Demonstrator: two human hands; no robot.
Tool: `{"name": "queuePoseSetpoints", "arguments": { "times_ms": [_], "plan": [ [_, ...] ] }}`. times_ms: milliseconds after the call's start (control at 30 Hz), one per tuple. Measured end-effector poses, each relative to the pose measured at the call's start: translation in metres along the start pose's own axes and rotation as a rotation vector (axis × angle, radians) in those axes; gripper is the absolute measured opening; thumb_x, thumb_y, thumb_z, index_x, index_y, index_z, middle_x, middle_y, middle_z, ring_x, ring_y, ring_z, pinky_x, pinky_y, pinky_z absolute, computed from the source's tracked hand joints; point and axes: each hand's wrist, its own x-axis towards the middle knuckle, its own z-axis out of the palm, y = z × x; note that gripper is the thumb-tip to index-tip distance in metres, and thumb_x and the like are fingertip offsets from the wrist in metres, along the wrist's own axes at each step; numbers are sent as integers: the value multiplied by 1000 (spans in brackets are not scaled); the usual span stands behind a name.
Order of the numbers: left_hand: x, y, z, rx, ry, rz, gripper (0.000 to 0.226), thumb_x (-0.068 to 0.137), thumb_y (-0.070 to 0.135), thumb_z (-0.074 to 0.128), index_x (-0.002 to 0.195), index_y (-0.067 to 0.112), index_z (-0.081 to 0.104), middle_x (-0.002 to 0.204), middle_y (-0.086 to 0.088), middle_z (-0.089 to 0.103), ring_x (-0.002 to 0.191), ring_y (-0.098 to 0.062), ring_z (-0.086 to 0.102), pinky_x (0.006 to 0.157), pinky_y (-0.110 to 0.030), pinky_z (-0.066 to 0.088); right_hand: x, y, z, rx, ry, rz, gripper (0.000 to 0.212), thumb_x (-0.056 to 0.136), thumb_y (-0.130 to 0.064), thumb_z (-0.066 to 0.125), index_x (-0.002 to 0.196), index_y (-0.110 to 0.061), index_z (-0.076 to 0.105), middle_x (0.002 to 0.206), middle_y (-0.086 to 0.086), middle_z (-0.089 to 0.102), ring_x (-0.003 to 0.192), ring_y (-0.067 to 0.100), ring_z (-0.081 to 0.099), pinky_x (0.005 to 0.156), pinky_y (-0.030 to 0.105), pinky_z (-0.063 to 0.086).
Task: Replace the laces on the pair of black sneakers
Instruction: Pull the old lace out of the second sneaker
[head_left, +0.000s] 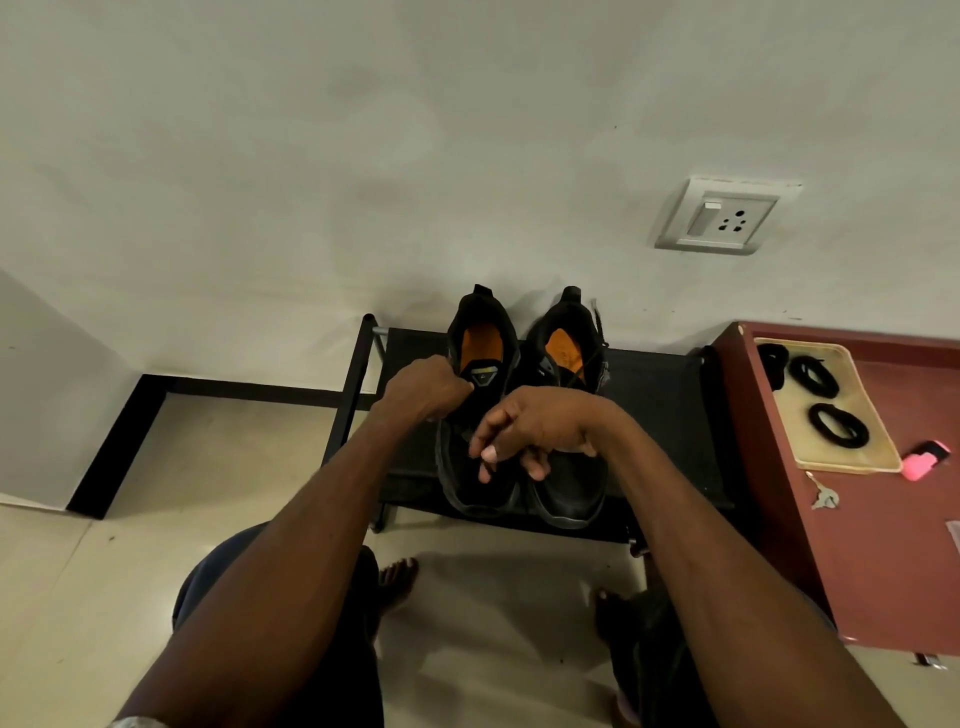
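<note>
On a low black shoe rack (670, 395) against the wall, the pair of black sneakers (524, 405) stands side by side, heels to the wall, orange insoles showing. At the left shoe (480, 395) the left hand (423, 387) has its grip closed on the tongue and collar. Next to it, the right hand (535, 423) hovers over the shoes with curled fingers; I cannot tell if it pinches a lace. Further right, a red-brown counter (857, 545) carries a tray (831, 410) with black rings, keys (823, 496) and a pink object (924, 460).

2 black sneakers (522, 410), 3 coiled laces (813, 376) (tray), 2 hands (540, 421).
</note>
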Motion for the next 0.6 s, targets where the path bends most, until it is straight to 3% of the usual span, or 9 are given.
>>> {"name": "queuePoseSetpoints", "arguments": {
  "times_ms": [67, 133, 167, 233, 300, 400, 500, 600],
  "plan": [
    [-1, -1, 0, 8, 36, 15, 40, 93, 44, 59, 74, 8, 60, 68, -8, 65, 66, -25, 67, 73, -37, 58, 3, 7, -8, -116, 311, 143, 11, 96, -8, 60, 96, -3, 69, 95, 16, 74, 53, 17, 60, 54, 26, 49],
    [-2, 0, -1, 34, 95, 30, 42, 90, 45, 62, 68, 10, 55, 66, -6, 60, 63, -24, 62, 62, -32, 51, 2, 16, -13, -290, 772, 297, 11, 96, -10, 55, 91, -3, 61, 94, 16, 68, 76, 28, 64, 68, 37, 50],
    [-3, 1, -1, 51, 126, 38, 44, 89, 45, 63, 66, 11, 51, 64, -5, 57, 61, -24, 59, 58, -31, 46, 1, 20, -12, -366, 972, 314, 8, 95, -11, 55, 94, -4, 58, 97, 15, 64, 87, 32, 64, 72, 39, 47],
    [-4, 3, -1, 49, 155, 65, 46, 90, 44, 65, 64, 10, 47, 63, -5, 54, 58, -23, 55, 55, -29, 41, 0, 22, -10, -450, 1173, 262, 21, 93, -13, 57, 113, -7, 57, 110, 14, 59, 98, 36, 63, 76, 41, 45],
    [-7, 8, -1, -24, 99, 113, 40, 91, 40, 66, 69, 8, 54, 67, -7, 60, 61, -22, 60, 59, -32, 48, 6, 21, -12, -411, 1209, 126, 20, 92, -12, 56, 112, -9, 61, 111, 11, 60, 93, 32, 62, 77, 41, 49],
    [-14, 16, 3, -36, -79, 142, 32, 89, 39, 72, 93, 7, 67, 86, -7, 67, 79, -19, 65, 74, -32, 53, 23, 20, -7, -310, 1132, -19, 12, 94, -13, 54, 86, -13, 63, 93, 7, 61, 75, 24, 59, 68, 39, 53],
    [-21, 19, 17, 64, -149, 149, 33, 84, 39, 77, 102, 12, 69, 95, -3, 65, 88, -17, 63, 78, -30, 52, 39, 25, 5, -295, 1033, -10, 23, 96, -30, 61, 83, -12, 59, 77, 4, 59, 71, 23, 58, 66, 40, 51],
    [-24, 18, 29, 88, -97, 194, 37, 80, 32, 81, 108, 9, 70, 104, -7, 68, 93, -19, 64, 81, -31, 52, 47, 28, 6, -280, 988, 26, 30, 94, -37, 62, 79, -11, 58, 73, 4, 59, 69, 24, 59, 65, 39, 50]
  ]
}}
